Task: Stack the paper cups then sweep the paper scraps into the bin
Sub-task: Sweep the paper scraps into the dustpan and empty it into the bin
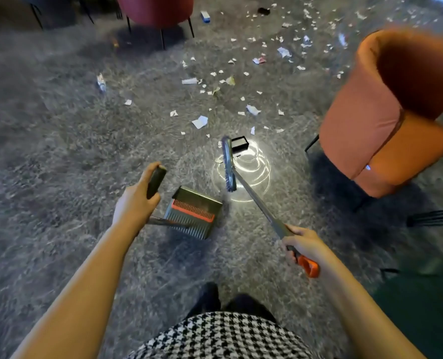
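My left hand (pixel 137 200) grips the black handle of a long-handled dustpan (pixel 193 212), whose dark pan with an orange comb strip hangs just above the grey carpet in front of me. My right hand (pixel 302 244) grips the broom (pixel 243 182) near its orange handle end; the shaft slants up-left to the grey brush head, which sits above the carpet right of the pan. Several white paper scraps (pixel 199 122) lie scattered on the carpet ahead, thickest toward the far right. No paper cups or bin can be made out.
An orange armchair (pixel 386 112) stands close on the right, a dark red chair (pixel 155 9) at the far top. A small black box (pixel 239 142) lies just beyond the brush head. A blue-white carton (pixel 205 16) lies far ahead. My feet (pixel 225 299) are below.
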Demonstrator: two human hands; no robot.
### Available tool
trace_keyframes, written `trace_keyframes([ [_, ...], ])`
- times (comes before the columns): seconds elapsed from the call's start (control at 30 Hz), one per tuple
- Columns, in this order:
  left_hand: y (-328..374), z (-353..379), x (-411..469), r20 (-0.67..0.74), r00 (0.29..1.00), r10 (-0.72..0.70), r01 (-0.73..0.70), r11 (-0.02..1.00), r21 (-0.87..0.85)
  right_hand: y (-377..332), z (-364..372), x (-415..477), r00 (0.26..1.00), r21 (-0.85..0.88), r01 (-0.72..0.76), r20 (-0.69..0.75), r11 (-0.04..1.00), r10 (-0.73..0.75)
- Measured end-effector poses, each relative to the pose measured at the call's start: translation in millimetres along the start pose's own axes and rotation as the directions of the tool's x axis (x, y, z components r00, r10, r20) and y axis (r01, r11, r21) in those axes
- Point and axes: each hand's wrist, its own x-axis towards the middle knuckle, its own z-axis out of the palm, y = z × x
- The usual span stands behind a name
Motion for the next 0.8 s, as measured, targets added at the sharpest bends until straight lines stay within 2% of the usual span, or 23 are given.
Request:
trace_keyframes([
  [0.27, 19.4, -9.0, 195.8, 0.109, 0.991, 0.077, -0.090, 0.988, 0.124, -134.8, 7.7, 107.6, 0.995, -0.037, -0.033, -0.095, 0.999, 0.029],
  [0.57, 32.9, 15.5, 409.1, 0.242, 0.961, 0.132, -0.168, 0.976, 0.135, -285.1, 5.5, 266.3, 0.975, -0.056, -0.113, -0.200, 0.992, 0.099],
  [0.8, 49.0, 14.4, 540.7, 0.356, 0.913, 0.201, -0.270, 0.950, 0.155, -359.5, 16.9, 344.4, 0.955, -0.105, -0.161, -0.267, 0.981, 0.128],
])
